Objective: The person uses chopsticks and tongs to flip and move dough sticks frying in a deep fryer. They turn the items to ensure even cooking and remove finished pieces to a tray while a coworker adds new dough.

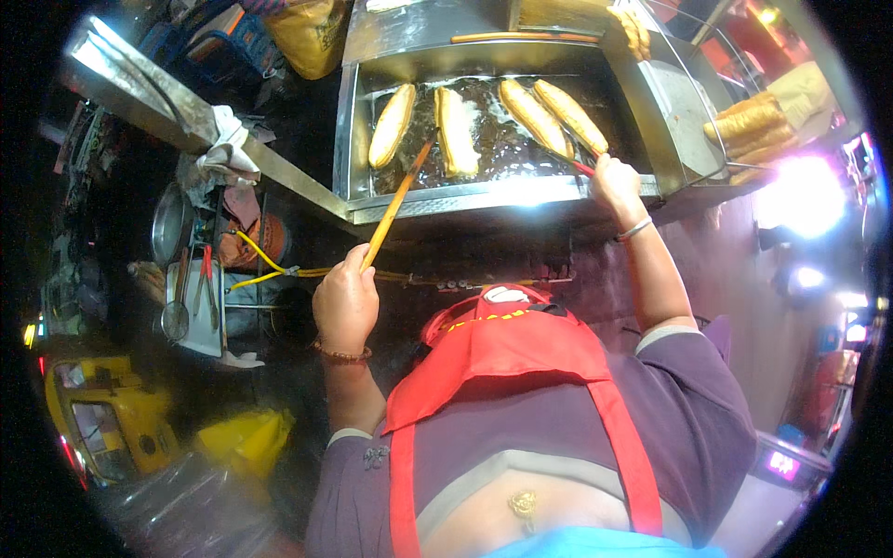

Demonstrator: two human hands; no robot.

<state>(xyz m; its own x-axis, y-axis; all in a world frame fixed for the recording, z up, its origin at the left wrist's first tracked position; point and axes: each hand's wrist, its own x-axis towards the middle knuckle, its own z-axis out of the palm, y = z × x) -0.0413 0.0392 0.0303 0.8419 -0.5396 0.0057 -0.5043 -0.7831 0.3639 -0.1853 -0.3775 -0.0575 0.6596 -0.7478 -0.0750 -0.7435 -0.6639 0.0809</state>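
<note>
Several long golden fried dough sticks lie in dark bubbling oil in a rectangular metal fryer (509,192). My left hand (345,300) is closed around a long wooden stick (399,195), whose dark tip reaches the oil between the leftmost dough stick (392,127) and the second dough stick (455,132). At the fryer's front right edge, my right hand (615,183) grips the red handle of tongs (576,166). Their metal end reaches the lower end of the third dough stick (531,115). Just above my right hand is the end of the rightmost dough stick (571,115).
A wooden rod (523,37) lies behind the fryer. Fried dough pieces (753,125) rest by a wire rack at right. A metal beam (286,167) with a cloth (229,146) tied on runs left. Below it, a tray (199,307) holds a strainer and red-handled tongs.
</note>
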